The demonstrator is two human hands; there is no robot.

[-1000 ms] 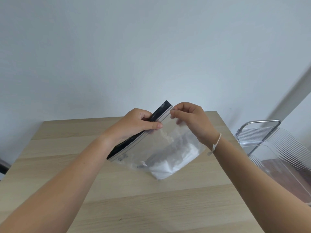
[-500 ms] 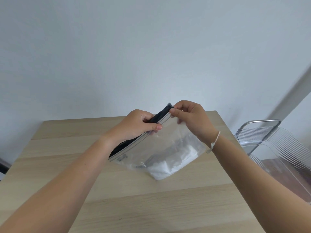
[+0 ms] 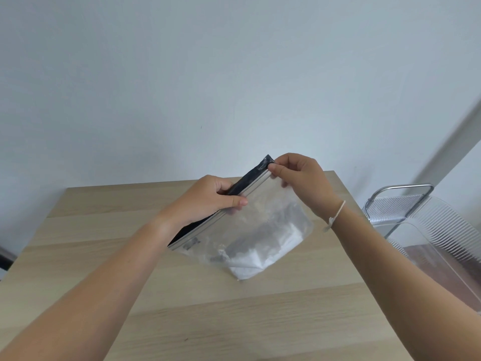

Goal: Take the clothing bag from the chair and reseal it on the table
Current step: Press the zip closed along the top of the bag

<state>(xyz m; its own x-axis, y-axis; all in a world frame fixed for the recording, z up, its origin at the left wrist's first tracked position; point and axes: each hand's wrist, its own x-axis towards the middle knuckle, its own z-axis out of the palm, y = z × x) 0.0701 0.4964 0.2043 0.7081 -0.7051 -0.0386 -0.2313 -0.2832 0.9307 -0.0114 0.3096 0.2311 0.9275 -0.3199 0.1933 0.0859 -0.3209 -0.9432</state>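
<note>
A clear plastic clothing bag (image 3: 263,230) with a black zip strip along its top holds folded white and dark fabric. It is tilted, its lower corner resting on the light wooden table (image 3: 182,308). My left hand (image 3: 210,201) pinches the zip strip near its middle. My right hand (image 3: 299,181) pinches the strip's upper right end between thumb and fingers. A white cord bracelet sits on my right wrist.
A transparent ribbed chair (image 3: 426,230) with a metal frame stands just right of the table. A plain white wall rises behind the table's far edge. A dark object (image 3: 4,256) shows at the left border.
My right hand has slid up along the zip strip to its upper right end. The bag's top edge has risen slightly. My left hand keeps its pinch near the middle.
</note>
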